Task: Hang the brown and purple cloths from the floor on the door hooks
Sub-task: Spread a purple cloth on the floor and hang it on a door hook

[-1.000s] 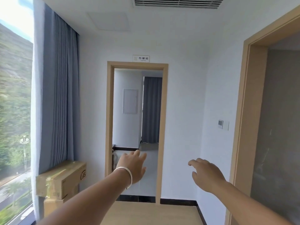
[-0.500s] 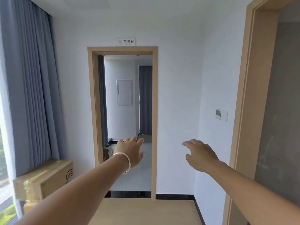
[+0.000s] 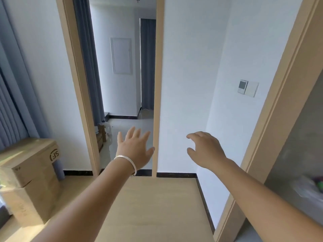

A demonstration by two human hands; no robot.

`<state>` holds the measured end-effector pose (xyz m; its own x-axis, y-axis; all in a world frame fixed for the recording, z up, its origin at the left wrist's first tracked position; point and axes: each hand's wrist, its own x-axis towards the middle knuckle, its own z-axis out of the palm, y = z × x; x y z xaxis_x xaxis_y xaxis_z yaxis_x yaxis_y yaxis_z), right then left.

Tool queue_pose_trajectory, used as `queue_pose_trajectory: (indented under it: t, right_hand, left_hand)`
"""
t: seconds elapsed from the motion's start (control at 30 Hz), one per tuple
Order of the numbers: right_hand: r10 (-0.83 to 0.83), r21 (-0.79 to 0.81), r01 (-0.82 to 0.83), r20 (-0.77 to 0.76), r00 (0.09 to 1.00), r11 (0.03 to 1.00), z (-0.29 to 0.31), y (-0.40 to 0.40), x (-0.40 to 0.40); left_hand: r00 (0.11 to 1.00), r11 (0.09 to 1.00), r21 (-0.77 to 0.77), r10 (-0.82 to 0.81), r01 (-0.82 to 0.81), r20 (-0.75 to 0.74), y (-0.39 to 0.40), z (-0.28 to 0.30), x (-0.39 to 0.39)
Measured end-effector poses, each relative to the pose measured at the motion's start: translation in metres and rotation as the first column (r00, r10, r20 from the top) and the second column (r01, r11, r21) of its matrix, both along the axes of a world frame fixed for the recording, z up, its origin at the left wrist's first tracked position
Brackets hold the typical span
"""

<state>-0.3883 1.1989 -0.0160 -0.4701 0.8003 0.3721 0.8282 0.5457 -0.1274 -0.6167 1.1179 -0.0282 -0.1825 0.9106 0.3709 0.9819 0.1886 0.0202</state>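
A cardboard box [image 3: 29, 179] is sitting on the wooden floor [image 3: 157, 210] at far left, under grey curtains [image 3: 10, 95]. The left hand [image 3: 135, 151], wearing a bracelet [image 3: 126, 162], is reaching toward the open doorway [image 3: 122, 84], fingers spread apart, holding nothing. The right hand [image 3: 206, 151] is hovering before the white wall [image 3: 188, 67], fingers loosely curled, empty. The cloths are not showing anywhere.

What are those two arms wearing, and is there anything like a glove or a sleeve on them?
No gloves and no sleeves show: both forearms are bare to the bottom edge of the picture. The left hand has a thin silver-white bangle round its wrist, a plain smooth band. The right hand and its wrist carry nothing: no ring, watch or strap is visible.
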Motion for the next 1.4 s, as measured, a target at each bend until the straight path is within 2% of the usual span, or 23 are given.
queue_pose_trajectory:
  t: [0.17,0.33,0.7,0.97,1.13,1.4]
  right_hand:
    - [-0.036,-0.047,0.03,-0.133,0.991,0.998,-0.025,0.036,-0.043]
    - [-0.06,-0.135,0.04,-0.15,0.987,0.99,-0.051,0.067,-0.088]
    - [0.01,-0.276,-0.064,-0.196,0.981,0.959,-0.067,0.131,-0.155]
    - [0.082,-0.4,-0.171,-0.23,0.97,0.901,-0.081,0.215,-0.188]
    - [0.194,-0.41,-0.273,-0.224,0.955,0.87,-0.079,0.297,-0.214]
    - [0.431,-0.439,-0.486,-0.224,0.874,0.756,-0.083,0.398,-0.276]
  left_hand:
    - [0.985,0.999,-0.036,-0.019,0.026,0.174,0.041,-0.034,-0.029]
    - [0.964,0.995,-0.101,0.001,0.027,0.265,0.082,-0.056,-0.07]
    - [0.932,0.988,-0.148,0.091,-0.041,0.35,0.127,-0.07,-0.14]
    - [0.92,0.973,-0.2,0.178,-0.112,0.35,0.183,-0.086,-0.162]
    - [0.914,0.953,-0.198,0.281,-0.23,0.292,0.236,-0.084,-0.181]
    - [0.822,0.87,-0.198,0.492,-0.451,0.286,0.288,-0.088,-0.212]
